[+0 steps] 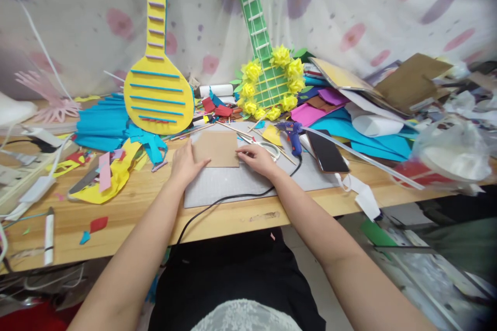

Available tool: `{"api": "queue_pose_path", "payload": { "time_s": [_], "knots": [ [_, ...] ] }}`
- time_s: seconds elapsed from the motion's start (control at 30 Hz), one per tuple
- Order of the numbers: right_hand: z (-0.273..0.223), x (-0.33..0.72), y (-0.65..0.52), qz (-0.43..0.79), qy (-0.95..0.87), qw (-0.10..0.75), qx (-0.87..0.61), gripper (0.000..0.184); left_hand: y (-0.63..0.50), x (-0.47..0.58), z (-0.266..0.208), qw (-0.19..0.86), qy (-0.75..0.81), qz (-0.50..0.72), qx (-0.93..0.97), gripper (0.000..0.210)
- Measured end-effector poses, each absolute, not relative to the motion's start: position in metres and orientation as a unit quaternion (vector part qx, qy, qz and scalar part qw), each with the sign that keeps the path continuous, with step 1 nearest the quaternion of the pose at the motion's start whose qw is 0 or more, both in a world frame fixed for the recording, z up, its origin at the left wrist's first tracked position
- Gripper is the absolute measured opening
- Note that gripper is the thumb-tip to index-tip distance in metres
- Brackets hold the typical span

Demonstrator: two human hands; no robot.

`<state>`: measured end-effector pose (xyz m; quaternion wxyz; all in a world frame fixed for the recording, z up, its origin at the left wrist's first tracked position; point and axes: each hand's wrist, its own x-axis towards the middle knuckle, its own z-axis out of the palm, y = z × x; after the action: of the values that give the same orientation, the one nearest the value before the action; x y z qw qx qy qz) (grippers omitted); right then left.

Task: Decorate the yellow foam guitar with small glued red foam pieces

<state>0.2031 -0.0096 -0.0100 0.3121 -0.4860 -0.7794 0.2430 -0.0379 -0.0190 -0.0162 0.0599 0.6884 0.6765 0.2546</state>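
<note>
A square piece of brown cardboard (216, 150) lies on a grey board (217, 186) in front of me. My left hand (187, 164) grips its left side, the thumb along the front edge. At the right edge, my right hand (256, 159) is closed in a pinch, fingertips touching the cardboard. Scissors (274, 150) lie just behind my right hand, partly hidden by it. A blue glue gun (294, 137) stands farther right, and its black cord (233, 196) runs across the board below my hands. Thin sticks (229, 128) lie behind the cardboard.
Against the curtain lean a yellow paper guitar (159, 98) and a green one with yellow flowers (267, 83). A phone (328, 152) lies right of the glue gun. Paper and card (373, 103) pile up at right. Left are yellow scraps (112, 181) and a marker (48, 238).
</note>
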Motion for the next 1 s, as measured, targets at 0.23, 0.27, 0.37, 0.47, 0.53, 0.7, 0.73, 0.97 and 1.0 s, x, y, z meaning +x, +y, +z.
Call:
{"api": "queue_pose_path", "payload": {
  "time_s": [0.23, 0.27, 0.37, 0.47, 0.53, 0.7, 0.73, 0.97, 1.0],
  "knots": [
    [-0.014, 0.202, -0.010, 0.265, -0.790, 0.325, -0.446, 0.026, -0.012, -0.050, -0.019, 0.186, 0.625, 0.460, 0.603, 0.063],
    [-0.014, 0.201, -0.010, 0.278, -0.779, 0.343, -0.445, 0.027, -0.010, -0.053, -0.020, 0.210, 0.605, 0.499, 0.584, 0.059],
    [-0.016, 0.200, -0.009, 0.303, -0.736, 0.403, -0.451, 0.027, -0.007, -0.058, -0.020, 0.266, 0.565, 0.566, 0.539, 0.051],
    [-0.019, 0.199, -0.008, 0.300, -0.717, 0.432, -0.458, 0.025, -0.005, -0.059, -0.022, 0.308, 0.553, 0.572, 0.522, 0.051],
    [-0.019, 0.198, -0.007, 0.299, -0.722, 0.424, -0.458, 0.024, -0.004, -0.059, -0.023, 0.300, 0.557, 0.566, 0.529, 0.051],
    [-0.016, 0.197, -0.009, 0.272, -0.743, 0.379, -0.481, 0.019, -0.007, -0.061, -0.022, 0.168, 0.612, 0.552, 0.540, 0.037],
    [-0.014, 0.198, -0.009, 0.258, -0.737, 0.374, -0.499, 0.020, -0.008, -0.062, -0.021, 0.147, 0.621, 0.549, 0.540, 0.035],
    [-0.009, 0.211, -0.005, 0.156, -0.657, 0.380, -0.632, 0.032, -0.012, -0.066, -0.018, 0.102, 0.680, 0.456, 0.565, 0.033],
    [-0.010, 0.212, -0.004, 0.153, -0.657, 0.378, -0.634, 0.030, -0.012, -0.065, -0.019, 0.094, 0.685, 0.437, 0.575, 0.034]
  ]
}}
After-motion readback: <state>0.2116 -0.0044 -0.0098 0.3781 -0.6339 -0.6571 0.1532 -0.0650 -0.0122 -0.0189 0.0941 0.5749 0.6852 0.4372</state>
